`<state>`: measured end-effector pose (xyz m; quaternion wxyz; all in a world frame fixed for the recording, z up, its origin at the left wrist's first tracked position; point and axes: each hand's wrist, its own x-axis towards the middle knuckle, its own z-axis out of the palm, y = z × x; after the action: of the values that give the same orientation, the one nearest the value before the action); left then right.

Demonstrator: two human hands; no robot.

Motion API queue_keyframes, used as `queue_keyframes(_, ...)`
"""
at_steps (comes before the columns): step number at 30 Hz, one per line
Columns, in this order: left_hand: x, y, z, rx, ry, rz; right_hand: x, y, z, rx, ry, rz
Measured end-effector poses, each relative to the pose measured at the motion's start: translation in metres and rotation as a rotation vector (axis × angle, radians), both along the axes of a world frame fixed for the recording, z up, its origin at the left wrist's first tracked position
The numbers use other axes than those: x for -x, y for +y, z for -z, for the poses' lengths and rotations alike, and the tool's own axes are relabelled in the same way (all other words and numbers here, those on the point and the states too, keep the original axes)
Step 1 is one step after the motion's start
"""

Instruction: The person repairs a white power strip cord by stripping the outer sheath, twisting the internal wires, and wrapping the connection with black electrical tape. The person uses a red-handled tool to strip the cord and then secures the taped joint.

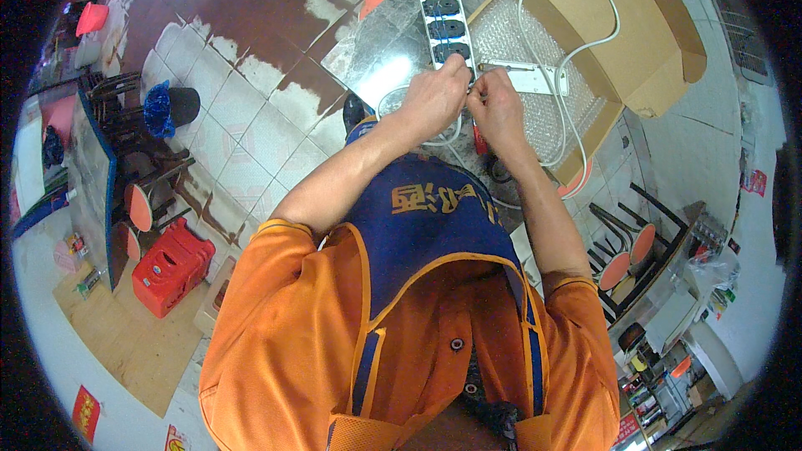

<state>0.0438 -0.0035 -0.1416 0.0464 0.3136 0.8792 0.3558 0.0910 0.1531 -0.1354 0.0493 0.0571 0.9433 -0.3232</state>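
Observation:
At the near end of a white power strip [472,59] with black sockets, my two hands meet with fingertips close together. My left hand [441,98] is closed in a pinch, its fingers against the strip's near end. Closed too is my right hand [499,104], just right of it; the small thing between the fingertips is hidden. A red handle [479,140] shows below my right hand, its other end covered. A long white cable [616,12] loops over the box at right, and more cable lies under my wrists. Beyond my right hand is a flat white strip-shaped piece [528,78].
An opened cardboard box [639,42] with bubble wrap [511,23] lies on the shiny table [376,54]. Stools [614,271] stand at right. On the left are a red plastic crate [173,267] and a black bin [185,106] with a blue bag.

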Motion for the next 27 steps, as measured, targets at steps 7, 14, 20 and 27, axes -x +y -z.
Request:
queue_keyframes(7,-0.014,-0.003,0.002,-0.079,0.019,-0.021,0.000,0.003,0.009,0.079,0.078,-0.012)
queue_keyframes(14,-0.021,-0.002,0.001,-0.098,-0.036,-0.054,0.005,0.007,0.008,0.149,-0.040,-0.009)
queue_keyframes(20,-0.024,-0.001,0.011,-0.126,0.021,-0.055,0.007,0.013,0.015,0.170,-0.072,-0.018)
queue_keyframes(27,-0.027,-0.001,0.007,-0.176,0.037,-0.132,0.004,0.017,0.018,0.340,-0.032,0.049)
